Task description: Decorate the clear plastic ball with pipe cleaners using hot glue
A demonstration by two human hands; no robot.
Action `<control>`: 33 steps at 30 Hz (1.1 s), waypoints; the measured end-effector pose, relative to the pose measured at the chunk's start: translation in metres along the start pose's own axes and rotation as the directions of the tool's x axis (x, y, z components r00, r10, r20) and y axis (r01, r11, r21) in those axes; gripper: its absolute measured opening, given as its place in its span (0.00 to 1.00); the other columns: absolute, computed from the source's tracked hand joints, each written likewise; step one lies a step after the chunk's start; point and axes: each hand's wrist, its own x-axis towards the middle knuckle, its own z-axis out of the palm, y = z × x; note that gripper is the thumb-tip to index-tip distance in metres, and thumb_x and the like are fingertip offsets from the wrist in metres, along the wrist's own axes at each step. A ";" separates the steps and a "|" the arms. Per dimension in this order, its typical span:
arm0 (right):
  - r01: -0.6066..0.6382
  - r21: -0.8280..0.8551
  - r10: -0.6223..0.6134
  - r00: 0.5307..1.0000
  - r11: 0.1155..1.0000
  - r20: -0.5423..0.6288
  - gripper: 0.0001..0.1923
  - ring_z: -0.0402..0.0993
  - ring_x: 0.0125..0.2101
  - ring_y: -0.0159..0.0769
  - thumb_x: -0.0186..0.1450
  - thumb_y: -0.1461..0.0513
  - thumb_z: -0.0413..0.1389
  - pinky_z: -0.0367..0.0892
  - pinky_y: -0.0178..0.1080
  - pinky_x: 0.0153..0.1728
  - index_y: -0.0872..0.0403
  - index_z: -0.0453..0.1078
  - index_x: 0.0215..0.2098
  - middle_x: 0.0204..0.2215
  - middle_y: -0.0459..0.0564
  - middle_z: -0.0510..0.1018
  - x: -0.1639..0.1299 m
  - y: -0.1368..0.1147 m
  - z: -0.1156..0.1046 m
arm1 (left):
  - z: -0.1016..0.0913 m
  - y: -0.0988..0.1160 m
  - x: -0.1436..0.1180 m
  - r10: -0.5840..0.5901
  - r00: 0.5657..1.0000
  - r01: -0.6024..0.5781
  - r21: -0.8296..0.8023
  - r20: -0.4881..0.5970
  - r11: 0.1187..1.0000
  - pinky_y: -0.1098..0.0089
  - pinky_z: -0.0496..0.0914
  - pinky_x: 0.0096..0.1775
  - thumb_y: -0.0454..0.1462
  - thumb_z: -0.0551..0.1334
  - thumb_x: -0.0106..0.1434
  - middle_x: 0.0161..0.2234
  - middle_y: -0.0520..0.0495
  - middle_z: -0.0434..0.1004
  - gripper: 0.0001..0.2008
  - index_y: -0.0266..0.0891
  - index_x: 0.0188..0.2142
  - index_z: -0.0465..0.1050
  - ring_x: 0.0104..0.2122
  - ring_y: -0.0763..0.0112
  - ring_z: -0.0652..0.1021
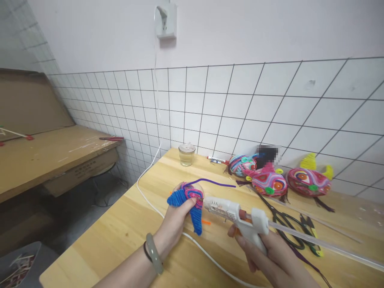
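Left grip [175, 219]: blue-and-pink yarn-wrapped craft piece [192, 193] was pinched, judged light, soft-surfaced, best taken by its body | right grip [271, 252]: white plastic glue gun [229, 209] was clasped, beside left grip

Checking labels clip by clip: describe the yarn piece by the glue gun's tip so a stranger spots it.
Over the light wooden table, find the left hand, its wrist wearing a bangle. Held there, by the tip of the white glue gun, is the yarn piece. Unlike the three patterned figures near the wall, it is in hand, with two blue lobes.
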 end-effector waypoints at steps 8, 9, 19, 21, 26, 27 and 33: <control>0.074 -0.157 -0.045 0.982 0.985 0.183 0.17 0.69 0.21 0.33 0.66 0.51 0.46 0.67 0.29 0.20 0.52 0.70 0.36 0.20 0.44 0.69 0.006 0.009 -0.008 | 0.001 0.001 -0.001 -0.013 1.000 0.013 -0.008 0.012 1.000 0.63 0.68 0.46 0.35 0.69 0.48 0.35 0.48 0.80 0.17 0.40 0.40 0.74 0.39 0.63 0.78; 0.069 -0.165 -0.041 0.985 0.984 0.166 0.17 0.69 0.21 0.33 0.67 0.51 0.46 0.67 0.28 0.21 0.52 0.70 0.36 0.20 0.44 0.69 0.006 0.009 -0.008 | 0.001 0.001 -0.001 -0.013 1.000 0.013 -0.009 0.007 1.000 0.63 0.68 0.46 0.35 0.69 0.48 0.35 0.48 0.80 0.18 0.40 0.40 0.74 0.39 0.63 0.78; 0.183 -0.250 -0.171 0.983 0.951 0.070 0.15 0.66 0.19 0.31 0.66 0.51 0.49 0.66 0.28 0.21 0.52 0.72 0.38 0.21 0.43 0.72 0.003 0.016 -0.007 | 0.001 0.001 -0.001 -0.038 0.999 0.038 -0.018 -0.006 0.999 0.62 0.68 0.47 0.35 0.69 0.47 0.34 0.48 0.81 0.19 0.40 0.40 0.75 0.39 0.62 0.78; 0.224 -0.259 -0.200 0.973 0.940 0.116 0.15 0.66 0.18 0.31 0.66 0.52 0.49 0.65 0.27 0.19 0.52 0.72 0.36 0.19 0.43 0.71 0.004 0.016 -0.008 | 0.000 0.000 -0.001 -0.045 0.999 0.045 -0.019 -0.004 0.999 0.62 0.67 0.47 0.35 0.69 0.47 0.36 0.48 0.81 0.21 0.41 0.43 0.73 0.40 0.62 0.78; 0.212 -0.258 -0.204 0.977 0.943 0.059 0.14 0.66 0.18 0.30 0.66 0.53 0.50 0.65 0.28 0.20 0.52 0.72 0.39 0.21 0.43 0.73 0.004 0.013 -0.008 | 0.000 -0.002 -0.001 -0.052 0.999 0.052 -0.019 0.012 0.998 0.62 0.67 0.48 0.34 0.69 0.49 0.37 0.49 0.80 0.23 0.42 0.46 0.71 0.41 0.63 0.77; 0.203 -0.260 -0.196 0.979 0.944 0.052 0.14 0.66 0.19 0.30 0.66 0.53 0.50 0.65 0.28 0.21 0.52 0.72 0.40 0.21 0.43 0.73 0.004 0.013 -0.008 | 0.000 -0.001 -0.001 -0.049 0.999 0.050 -0.019 0.013 0.999 0.62 0.66 0.48 0.34 0.69 0.49 0.36 0.49 0.80 0.22 0.42 0.45 0.72 0.41 0.63 0.77; 0.204 -0.291 -0.189 0.979 0.935 0.082 0.16 0.66 0.18 0.31 0.66 0.52 0.49 0.65 0.28 0.19 0.52 0.72 0.43 0.20 0.42 0.71 0.004 0.015 -0.009 | 0.000 0.001 0.000 -0.055 0.998 0.056 -0.019 0.009 0.998 0.64 0.67 0.47 0.34 0.69 0.49 0.34 0.50 0.79 0.18 0.42 0.41 0.74 0.40 0.64 0.77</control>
